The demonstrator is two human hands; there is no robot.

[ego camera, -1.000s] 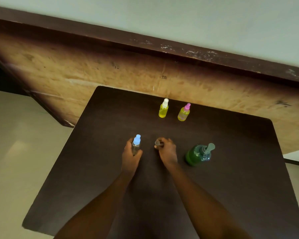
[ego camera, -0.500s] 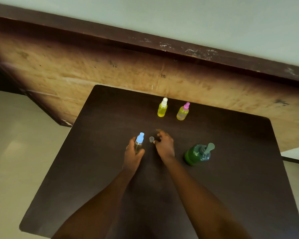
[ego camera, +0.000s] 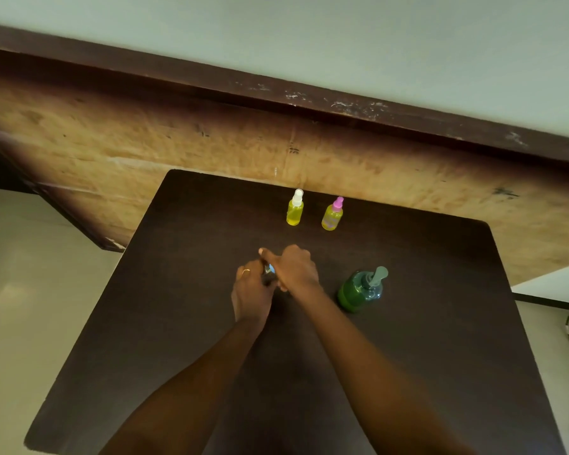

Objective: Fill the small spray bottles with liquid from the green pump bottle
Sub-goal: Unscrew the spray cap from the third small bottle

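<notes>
Green pump bottle (ego camera: 352, 295) stands upright on the dark table (ego camera: 440, 339), which is the biggest thing in view. It is just right of our hands, untouched, with its pump head on. Our left hand (ego camera: 250, 293) wraps the body of the blue-topped spray bottle (ego camera: 270, 270) near table centre. Our right hand (ego camera: 294, 269) curls over its top from above with one finger sticking out, and the bottle is mostly hidden between them. We judge the step as twisting that sprayer top off. To do it well, we brace the body firmly with the left hand, turn only the top with the right, keep the bottle upright and lift the top straight out. At the far edge, well apart from the hands, stand the white-topped bottle (ego camera: 294, 213) and the pink-topped bottle (ego camera: 331, 218), both holding yellow liquid. A ring (ego camera: 245, 271) shows on a left finger. No brand or writing is readable. The pink-topped bottle has a purplish label patch, too small to read.
</notes>
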